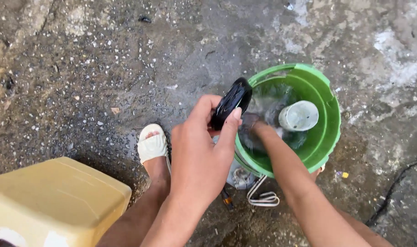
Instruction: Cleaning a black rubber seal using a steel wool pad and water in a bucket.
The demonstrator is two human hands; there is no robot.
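My left hand (201, 151) grips a glossy black shoe (231, 103) and holds it tilted at the near left rim of a green plastic bucket (327, 137). My right hand (256, 128) reaches down into the bucket's water, with the fingers blurred and mostly submerged, so what it holds is unclear. A pale grey plastic cup (299, 115) floats in the bucket to the right of that hand.
A yellow plastic stool (57, 201) stands at the lower left. My foot in a white sandal (152, 145) rests on wet concrete. A white sandal strap (262, 197) lies under the bucket's near edge. A crack runs through the ground at right.
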